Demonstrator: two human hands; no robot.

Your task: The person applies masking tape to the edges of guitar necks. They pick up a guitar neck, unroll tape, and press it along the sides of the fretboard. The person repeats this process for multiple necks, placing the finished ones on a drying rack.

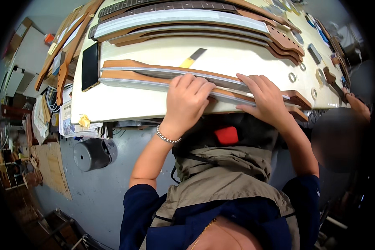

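Note:
Two wooden guitar necks lie side by side on the table, tipped on edge, with silvery-grey strips along their faces. My left hand [185,100] is curled over the middle of the near guitar neck [131,78], its fingertips hidden between the pair. Closer to the headstocks, my right hand [267,99] straddles both, with fingers over the far guitar neck [129,65] and thumb on the near side. Just behind them rests a flat metal blade [193,57] with a yellow taped end.
More guitar necks [187,18] lie in a row along the back. A black phone [90,66] sits at the left edge. Tape rolls [293,77] and a grey block [314,54] are at right, near another person's hand [358,103]. A grey stool [91,154] stands below left.

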